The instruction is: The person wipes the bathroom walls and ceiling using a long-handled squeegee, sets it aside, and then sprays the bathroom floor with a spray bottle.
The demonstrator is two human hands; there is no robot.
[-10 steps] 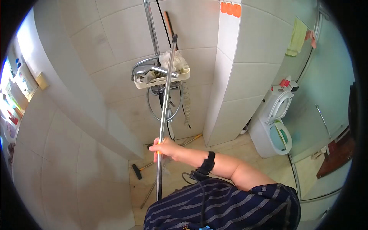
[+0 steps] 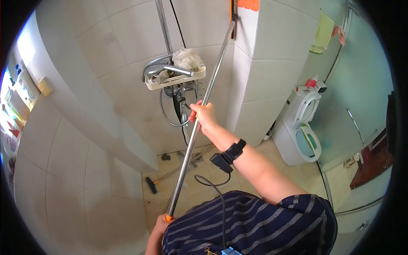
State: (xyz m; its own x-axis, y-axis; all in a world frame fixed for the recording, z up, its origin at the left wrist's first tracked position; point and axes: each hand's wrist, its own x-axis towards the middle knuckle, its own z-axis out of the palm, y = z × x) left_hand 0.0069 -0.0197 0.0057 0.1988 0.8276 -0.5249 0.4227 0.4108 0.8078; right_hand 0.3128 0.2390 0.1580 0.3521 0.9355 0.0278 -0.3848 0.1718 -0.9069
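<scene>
Head view of a tiled shower corner. A long metal pole (image 2: 199, 117) runs diagonally from the lower centre of the frame to the top centre, where its upper end meets the edge of a tiled column (image 2: 255, 76) just below an orange patch (image 2: 248, 4). The right hand (image 2: 204, 115), at mid-frame, grips the pole about halfway along, its fingers (image 2: 196, 111) clamped around the shaft over an orange band. The left hand (image 2: 155, 238), at the bottom edge of the frame, holds the lower end of the pole near a second orange band; its fingers are mostly out of sight behind a striped shirt (image 2: 250, 225), so their closure cannot be told exactly. A black wrist strap (image 2: 235, 150) with a small device and a trailing cable (image 2: 212, 185) sits on the right forearm. Left of the pole, a cream shower caddy (image 2: 176, 80) hangs on the riser pipe (image 2: 163, 27) and carries a white bath sponge (image 2: 187, 57); a coiled hose (image 2: 170, 114) loops beneath it. A brush (image 2: 151, 185) and other long handles lie on the floor (image 2: 199, 191) below. At the right of the frame stands a toilet (image 2: 297, 136) with its seat raised, beside a glass door (image 2: 361, 85).
</scene>
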